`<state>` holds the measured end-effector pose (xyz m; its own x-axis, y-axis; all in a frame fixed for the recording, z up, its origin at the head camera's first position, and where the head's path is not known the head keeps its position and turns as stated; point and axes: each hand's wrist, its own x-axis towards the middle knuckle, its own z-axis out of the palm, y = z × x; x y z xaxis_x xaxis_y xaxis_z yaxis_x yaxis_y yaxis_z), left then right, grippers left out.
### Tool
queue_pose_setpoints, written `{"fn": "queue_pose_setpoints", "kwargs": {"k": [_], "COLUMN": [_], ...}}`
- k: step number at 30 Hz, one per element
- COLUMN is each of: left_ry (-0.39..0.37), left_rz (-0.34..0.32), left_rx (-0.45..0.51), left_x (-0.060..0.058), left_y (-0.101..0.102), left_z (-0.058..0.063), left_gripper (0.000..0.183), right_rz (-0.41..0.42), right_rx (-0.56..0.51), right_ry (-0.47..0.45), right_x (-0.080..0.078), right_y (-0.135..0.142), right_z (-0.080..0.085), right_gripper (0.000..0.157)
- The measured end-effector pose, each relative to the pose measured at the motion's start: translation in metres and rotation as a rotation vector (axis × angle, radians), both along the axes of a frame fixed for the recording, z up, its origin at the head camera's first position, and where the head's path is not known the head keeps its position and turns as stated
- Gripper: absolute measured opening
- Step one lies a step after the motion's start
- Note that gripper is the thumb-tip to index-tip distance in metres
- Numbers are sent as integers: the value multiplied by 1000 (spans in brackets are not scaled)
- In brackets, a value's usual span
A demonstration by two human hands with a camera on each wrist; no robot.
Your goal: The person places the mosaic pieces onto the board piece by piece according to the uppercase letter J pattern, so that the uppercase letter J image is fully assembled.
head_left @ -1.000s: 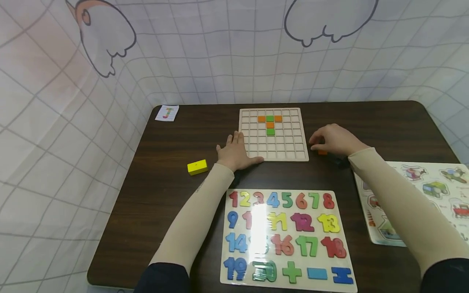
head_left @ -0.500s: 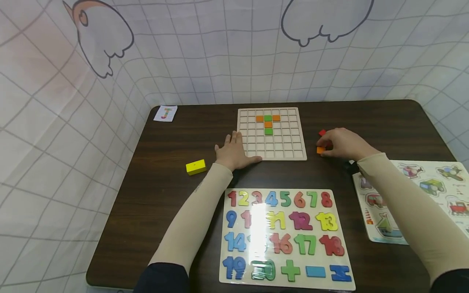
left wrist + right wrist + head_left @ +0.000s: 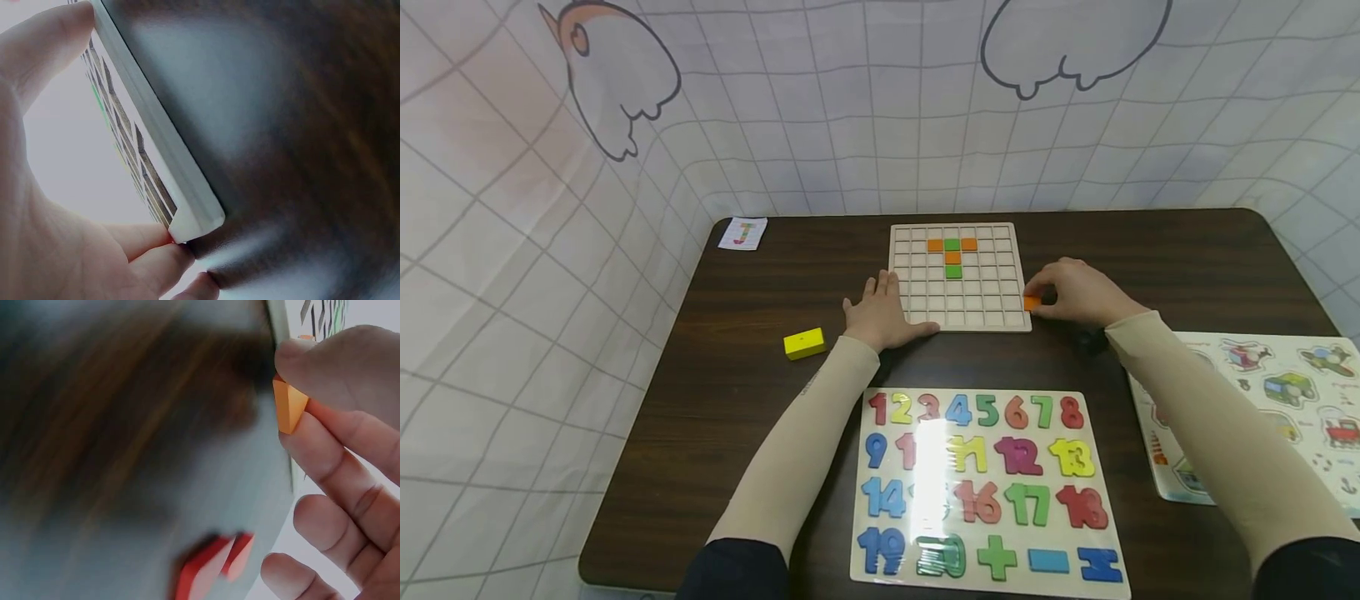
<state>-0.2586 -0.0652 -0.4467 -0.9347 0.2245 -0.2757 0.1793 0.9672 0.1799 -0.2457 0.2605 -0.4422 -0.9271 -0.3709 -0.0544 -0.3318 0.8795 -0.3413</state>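
Note:
A wooden grid board [image 3: 973, 302] stands toward the back of the table, with green and orange squares [image 3: 952, 258] set in it as a T shape. My left hand [image 3: 883, 318] lies spread at its near left corner; the thumb rests along the near edge, the fingers along the left side. In the left wrist view that hand [image 3: 69, 256] frames the board's corner. My right hand [image 3: 1084, 292] pinches an orange block [image 3: 289, 407] between thumb and fingertip, right at the board's right edge. Two red pieces [image 3: 203, 570] lie on the table below the right hand in its wrist view.
A number puzzle board [image 3: 1060, 539] lies in front, between the forearms. Under the right forearm is a picture puzzle board [image 3: 1311, 442] with vehicles. A yellow block [image 3: 804, 343] sits left of the left hand. At the back left corner lies a card [image 3: 742, 234] with a coloured shape.
The right hand has taken the orange block from the table right of the board and moved it left to the board's right edge. The left hand keeps its place.

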Motion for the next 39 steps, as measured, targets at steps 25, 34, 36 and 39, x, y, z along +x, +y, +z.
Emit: {"fn": "queue_pose_setpoints", "kwargs": {"k": [25, 34, 36, 39], "left_ry": [-9, -2, -1, -4], "left_rz": [13, 12, 13, 15], "left_rx": [-1, -12, -14, -16], "left_x": [0, 0, 0, 0], "left_y": [0, 1, 1, 0], "left_z": [1, 1, 2, 1], "left_gripper": [121, 121, 121, 121], "right_rz": [135, 85, 74, 66], "right_rx": [-24, -16, -27, -44], "right_ry": [86, 65, 57, 42], "right_x": [-42, -49, -50, -52], "right_y": [-95, -102, -103, -103], "right_z": [4, 1, 0, -1], "right_gripper": [27, 27, 27, 28]}}
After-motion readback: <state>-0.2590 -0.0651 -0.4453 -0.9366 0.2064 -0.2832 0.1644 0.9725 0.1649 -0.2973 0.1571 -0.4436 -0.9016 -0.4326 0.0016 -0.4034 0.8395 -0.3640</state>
